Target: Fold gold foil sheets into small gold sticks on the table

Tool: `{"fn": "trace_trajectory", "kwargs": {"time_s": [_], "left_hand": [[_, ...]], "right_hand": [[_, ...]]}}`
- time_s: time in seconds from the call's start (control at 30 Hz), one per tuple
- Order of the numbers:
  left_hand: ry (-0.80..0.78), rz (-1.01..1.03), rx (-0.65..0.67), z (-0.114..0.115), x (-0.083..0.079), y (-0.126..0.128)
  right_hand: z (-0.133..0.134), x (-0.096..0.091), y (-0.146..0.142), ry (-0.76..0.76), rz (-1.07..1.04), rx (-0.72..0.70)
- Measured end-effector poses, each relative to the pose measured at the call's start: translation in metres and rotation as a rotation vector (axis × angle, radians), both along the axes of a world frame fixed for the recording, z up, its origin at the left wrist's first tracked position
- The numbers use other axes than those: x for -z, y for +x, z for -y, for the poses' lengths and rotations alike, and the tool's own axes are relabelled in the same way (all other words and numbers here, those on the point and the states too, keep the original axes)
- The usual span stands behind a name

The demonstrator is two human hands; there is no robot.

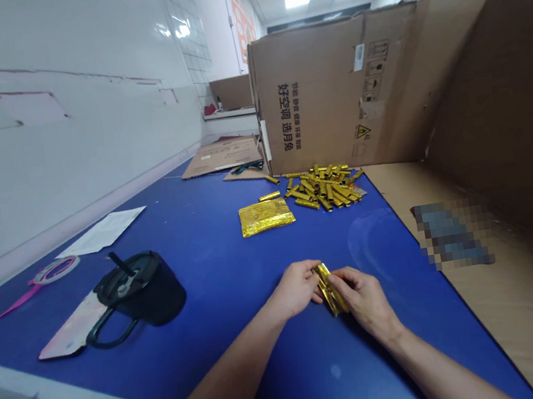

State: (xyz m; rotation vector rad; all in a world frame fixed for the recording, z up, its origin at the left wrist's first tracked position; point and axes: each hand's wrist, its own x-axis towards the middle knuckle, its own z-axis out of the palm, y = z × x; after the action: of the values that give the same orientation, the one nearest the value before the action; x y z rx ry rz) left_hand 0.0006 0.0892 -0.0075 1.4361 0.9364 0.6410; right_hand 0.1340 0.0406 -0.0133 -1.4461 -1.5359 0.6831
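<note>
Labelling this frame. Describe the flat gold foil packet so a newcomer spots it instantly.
On the blue table, look in front of the big upright cardboard box. Just left of the heap of small gold foil sticks lies the flat gold foil packet. It is one wide rectangular sheet, not a thin stick.

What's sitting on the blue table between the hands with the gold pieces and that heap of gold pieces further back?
In the head view, mostly bare blue tabletop; only a flat gold foil packet lies off to the left of that stretch, just short of the heap of small gold pieces.
</note>
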Motion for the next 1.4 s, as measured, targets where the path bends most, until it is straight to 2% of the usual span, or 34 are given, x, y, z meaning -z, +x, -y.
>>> {"fn": "trace_trajectory", "kwargs": {"time_s": [0.13, 0.23, 0.4, 0.5, 0.73, 1.0, 1.2, 1.3, 1.4], "left_hand": [[-0.028, 0.047, 0.050, 0.002, -0.006, -0.001], [0.029, 0.050, 0.059, 0.002, -0.001, 0.000], [0.128, -0.046, -0.074, 0.001, 0.012, 0.004], [0.128, -0.054, -0.130, 0.002, 0.013, 0.006], [0.102, -0.074, -0.246, 0.007, 0.001, 0.009], [0.275, -0.120, -0.227, 0.006, 0.013, 0.007], [0.302, -0.131, -0.221, 0.009, 0.012, 0.007], [0.240, -0.080, -0.232, 0.009, 0.008, 0.008], [0.101, 0.017, -0.296, 0.006, 0.003, 0.008]], "right_hand": [[-0.001, 0.001, 0.001, -0.069, -0.067, 0.016], [-0.001, -0.001, 0.001, -0.122, -0.137, 0.035], [-0.001, 0.000, 0.000, -0.155, -0.239, 0.013], [0.000, 0.000, -0.001, -0.165, -0.254, -0.003], [0.002, -0.004, -0.002, -0.110, -0.096, -0.036], [0.001, -0.003, -0.003, -0.062, 0.065, 0.013], [0.000, -0.003, -0.002, -0.055, 0.139, 0.037], [-0.003, -0.001, 0.000, -0.108, 0.033, -0.002], [-0.007, 0.001, 0.003, -0.086, -0.203, 0.022]]}}
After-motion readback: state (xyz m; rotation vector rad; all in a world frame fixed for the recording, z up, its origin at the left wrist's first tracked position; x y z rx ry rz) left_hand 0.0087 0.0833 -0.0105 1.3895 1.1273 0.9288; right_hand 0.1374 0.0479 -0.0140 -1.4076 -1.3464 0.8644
